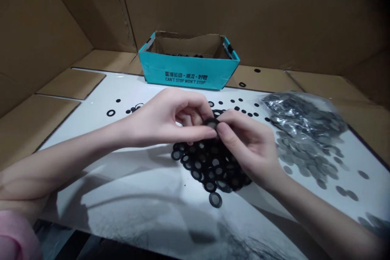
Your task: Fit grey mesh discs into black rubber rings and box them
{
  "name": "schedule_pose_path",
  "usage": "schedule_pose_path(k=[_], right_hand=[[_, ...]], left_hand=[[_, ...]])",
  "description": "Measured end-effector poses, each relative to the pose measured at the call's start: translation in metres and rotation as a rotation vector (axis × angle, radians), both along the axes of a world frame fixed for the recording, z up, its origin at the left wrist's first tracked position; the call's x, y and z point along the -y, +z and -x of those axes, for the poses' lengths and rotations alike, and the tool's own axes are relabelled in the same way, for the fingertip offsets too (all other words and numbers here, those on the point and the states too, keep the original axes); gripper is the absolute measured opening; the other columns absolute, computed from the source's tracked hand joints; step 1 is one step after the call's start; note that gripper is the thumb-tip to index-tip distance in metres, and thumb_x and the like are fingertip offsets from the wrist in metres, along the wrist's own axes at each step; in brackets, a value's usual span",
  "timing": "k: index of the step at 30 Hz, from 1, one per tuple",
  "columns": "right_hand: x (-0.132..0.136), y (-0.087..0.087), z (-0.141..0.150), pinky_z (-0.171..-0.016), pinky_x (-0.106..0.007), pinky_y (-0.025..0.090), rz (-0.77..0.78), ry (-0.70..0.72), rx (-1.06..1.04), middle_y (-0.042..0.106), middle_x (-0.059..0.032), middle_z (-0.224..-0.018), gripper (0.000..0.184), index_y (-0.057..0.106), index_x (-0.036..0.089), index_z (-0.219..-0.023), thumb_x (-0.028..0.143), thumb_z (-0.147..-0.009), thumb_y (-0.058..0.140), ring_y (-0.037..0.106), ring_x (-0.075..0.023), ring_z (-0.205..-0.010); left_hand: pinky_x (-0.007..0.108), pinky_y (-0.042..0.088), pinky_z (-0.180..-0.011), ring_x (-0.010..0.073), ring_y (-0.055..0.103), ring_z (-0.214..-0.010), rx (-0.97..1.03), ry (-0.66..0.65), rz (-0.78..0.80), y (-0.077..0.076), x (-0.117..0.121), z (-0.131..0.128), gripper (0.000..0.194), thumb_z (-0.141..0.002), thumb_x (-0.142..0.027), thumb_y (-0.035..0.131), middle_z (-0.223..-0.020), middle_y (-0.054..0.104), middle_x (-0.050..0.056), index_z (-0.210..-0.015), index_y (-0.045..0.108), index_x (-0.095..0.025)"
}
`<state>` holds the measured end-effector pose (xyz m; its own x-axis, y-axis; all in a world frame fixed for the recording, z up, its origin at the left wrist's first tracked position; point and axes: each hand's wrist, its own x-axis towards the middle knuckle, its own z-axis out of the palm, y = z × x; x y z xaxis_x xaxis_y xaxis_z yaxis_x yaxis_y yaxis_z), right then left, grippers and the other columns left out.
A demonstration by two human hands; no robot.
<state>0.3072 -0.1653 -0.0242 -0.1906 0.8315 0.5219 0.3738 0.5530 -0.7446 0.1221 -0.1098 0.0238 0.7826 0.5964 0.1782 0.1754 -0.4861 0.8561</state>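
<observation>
Ring (pixel 211 123) at frame centre, pinched between the fingertips of both my left hand (pixel 179 120) and right hand (pixel 248 142), above the dark pile (pixel 213 166); teal box (pixel 190 71) at upper centre, bare white tabletop (pixel 131 183) lower left.

The person wears a soft pink sleeve (pixel 16 237). It looks puffy and has a few folds, with a round edge. It is on the left arm (pixel 88 148), which is thin and bare below it. The right arm (pixel 313 211) is thin and bare too, as far as it shows. The left hand (pixel 175 118) and right hand (pixel 254 142) are bare, with slim fingers. The right thumb has a short nail.
</observation>
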Motion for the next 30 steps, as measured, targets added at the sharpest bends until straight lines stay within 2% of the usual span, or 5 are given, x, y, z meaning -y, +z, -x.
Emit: schedule_pose_path(k=[4, 11, 19, 25, 30], right_hand=[[0.000, 0.001, -0.004, -0.057, -0.025, 0.041, 0.257, 0.117, -0.188, 0.054, 0.0015, -0.067, 0.022, 0.057, 0.022, -0.074, 0.033, -0.091, 0.053, 0.050, -0.0120, -0.063], [0.005, 0.007, -0.004, -0.059, -0.026, 0.040, 0.411, 0.213, -0.285, 0.053, 0.0001, -0.067, 0.028, 0.058, 0.020, -0.070, 0.040, -0.089, 0.056, 0.049, -0.0126, -0.064], [0.005, 0.010, 0.002, -0.056, -0.024, 0.040, 0.580, 0.310, -0.469, 0.050, 0.0005, -0.063, 0.033, 0.055, 0.018, -0.064, 0.042, -0.084, 0.061, 0.047, -0.0110, -0.061], [0.006, 0.010, 0.002, -0.063, -0.027, 0.048, 0.689, 0.286, -0.521, 0.052, -0.0004, -0.071, 0.021, 0.061, 0.022, -0.079, 0.043, -0.081, 0.063, 0.052, -0.0135, -0.064], [0.008, 0.013, 0.007, -0.056, -0.022, 0.045, 0.800, 0.307, -0.601, 0.049, 0.0007, -0.069, 0.020, 0.056, 0.021, -0.076, 0.039, -0.081, 0.062, 0.049, -0.0103, -0.058]], left_hand=[[0.018, 0.053, -0.064, 0.0086, 0.064, -0.065, 0.094, 0.001, -0.245, -0.002, 0.001, 0.001, 0.026, -0.076, -0.021, 0.075, -0.077, 0.067, 0.001, -0.097, 0.061, -0.012], [0.017, 0.046, -0.060, 0.0078, 0.062, -0.061, 0.069, 0.068, -0.641, -0.002, 0.010, -0.001, 0.016, -0.082, -0.030, 0.070, -0.070, 0.070, -0.001, -0.086, 0.064, -0.016], [0.017, 0.044, -0.058, 0.0081, 0.062, -0.060, 0.079, 0.073, -0.702, -0.002, 0.012, 0.000, 0.016, -0.084, -0.031, 0.067, -0.070, 0.070, -0.001, -0.083, 0.063, -0.016], [0.017, 0.044, -0.057, 0.0085, 0.061, -0.058, 0.110, 0.088, -0.771, -0.005, 0.011, -0.001, 0.022, -0.084, -0.038, 0.067, -0.067, 0.070, -0.001, -0.079, 0.062, -0.017], [0.015, 0.040, -0.053, 0.0053, 0.057, -0.054, 0.146, 0.101, -0.885, -0.009, 0.012, -0.003, 0.019, -0.087, -0.030, 0.064, -0.065, 0.066, -0.002, -0.077, 0.064, -0.014]])
